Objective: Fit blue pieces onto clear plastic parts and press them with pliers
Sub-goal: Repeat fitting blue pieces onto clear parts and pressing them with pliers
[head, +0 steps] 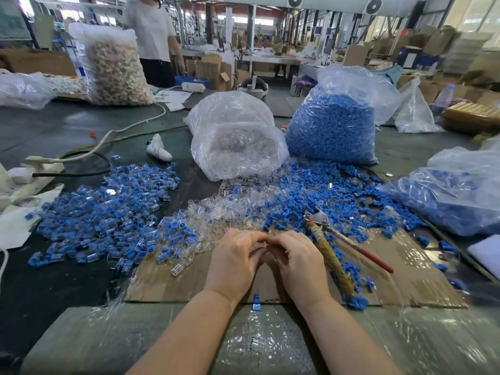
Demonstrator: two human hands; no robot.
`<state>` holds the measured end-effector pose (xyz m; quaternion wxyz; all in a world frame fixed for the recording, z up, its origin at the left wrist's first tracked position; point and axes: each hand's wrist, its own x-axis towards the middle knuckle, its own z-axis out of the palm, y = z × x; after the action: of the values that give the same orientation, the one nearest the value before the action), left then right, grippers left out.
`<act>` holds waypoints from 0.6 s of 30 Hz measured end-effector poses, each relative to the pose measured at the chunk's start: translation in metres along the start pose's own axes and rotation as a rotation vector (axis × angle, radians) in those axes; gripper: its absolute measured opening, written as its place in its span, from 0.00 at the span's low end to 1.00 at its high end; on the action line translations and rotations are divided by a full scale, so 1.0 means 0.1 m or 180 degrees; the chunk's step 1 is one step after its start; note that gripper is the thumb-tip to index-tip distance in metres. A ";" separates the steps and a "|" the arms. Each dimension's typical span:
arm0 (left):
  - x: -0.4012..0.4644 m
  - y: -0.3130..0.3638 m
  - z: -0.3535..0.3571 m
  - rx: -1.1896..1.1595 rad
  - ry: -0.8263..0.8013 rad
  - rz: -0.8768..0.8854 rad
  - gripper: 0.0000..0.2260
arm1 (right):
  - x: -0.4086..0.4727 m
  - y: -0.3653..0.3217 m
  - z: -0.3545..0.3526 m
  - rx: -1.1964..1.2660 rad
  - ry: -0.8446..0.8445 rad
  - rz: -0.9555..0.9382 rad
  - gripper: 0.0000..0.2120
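Both hands are together over the flat brown cardboard sheet (405, 277), fingertips meeting in the middle. The left hand (235, 259) and the right hand (296, 262) have their fingers curled inward around something small and clear between them, but what exactly each one pinches is hidden behind the knuckles, so I cannot tell the grip for sure.

Just right of the right hand lie the pliers with one yellow-taped handle and one red handle (334, 250), resting on the cardboard, metal head pointing far, untouched.

Beyond the hands, a scatter of loose clear plastic parts (216, 212) spreads across the table, and to its right a heap of loose small blue pieces (324, 196). To the left, a wide pile of fitted blue-and-clear parts (108, 215). One lone blue piece (256, 303) sits at the near edge of the cardboard, between the wrists.

Farther back stand a transparent bag of clear parts (238, 142) and a tall bag packed with blue pieces (332, 125). On the right, another bag of blue parts (460, 190). A person in a white top (151, 31) stands far left.
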<state>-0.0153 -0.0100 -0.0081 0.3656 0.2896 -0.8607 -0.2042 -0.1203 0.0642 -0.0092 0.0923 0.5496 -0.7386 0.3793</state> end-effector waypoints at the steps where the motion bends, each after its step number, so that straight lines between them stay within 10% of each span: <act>1: 0.00 0.00 0.00 -0.0035 -0.0004 -0.0014 0.12 | 0.00 -0.01 0.00 0.0012 -0.0005 -0.0012 0.06; 18: 0.03 -0.05 -0.02 -0.0338 0.0429 -0.0437 0.06 | -0.03 -0.03 0.06 -0.0207 -0.0330 -0.0327 0.01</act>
<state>-0.0142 -0.0157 -0.0080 0.4226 0.3412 -0.8002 -0.2541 -0.1146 0.0622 -0.0132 0.0912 0.6024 -0.7251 0.3209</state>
